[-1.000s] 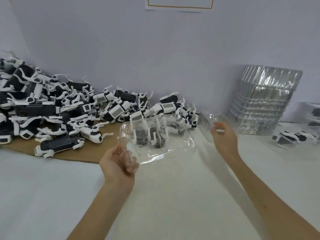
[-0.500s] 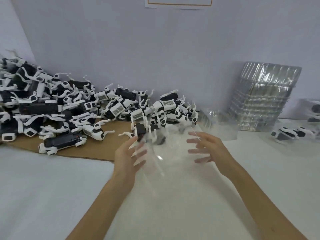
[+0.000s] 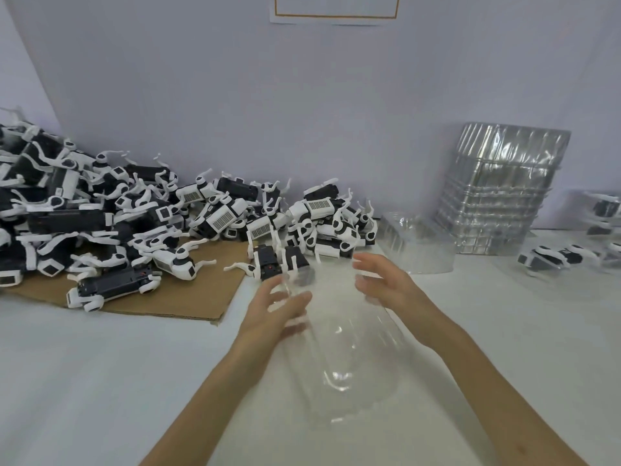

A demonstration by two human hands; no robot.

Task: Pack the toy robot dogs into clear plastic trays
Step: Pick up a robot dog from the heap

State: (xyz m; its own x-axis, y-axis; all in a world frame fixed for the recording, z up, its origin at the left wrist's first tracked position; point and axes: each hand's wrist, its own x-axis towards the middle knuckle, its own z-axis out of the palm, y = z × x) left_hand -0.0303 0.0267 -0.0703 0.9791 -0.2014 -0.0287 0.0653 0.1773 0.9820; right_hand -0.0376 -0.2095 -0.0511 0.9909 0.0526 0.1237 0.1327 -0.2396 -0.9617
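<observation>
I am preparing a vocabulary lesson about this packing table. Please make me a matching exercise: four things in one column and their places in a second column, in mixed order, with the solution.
Things
1. pile of toy robot dogs
2. stack of clear trays
3. single clear tray
4. paper with orange border

Places
A. between the left hand and the right hand
B. high on the wall
C. on the brown cardboard, at the left
D. by the wall, at the right

Pairs: 1-C, 2-D, 3-A, 4-B
</observation>
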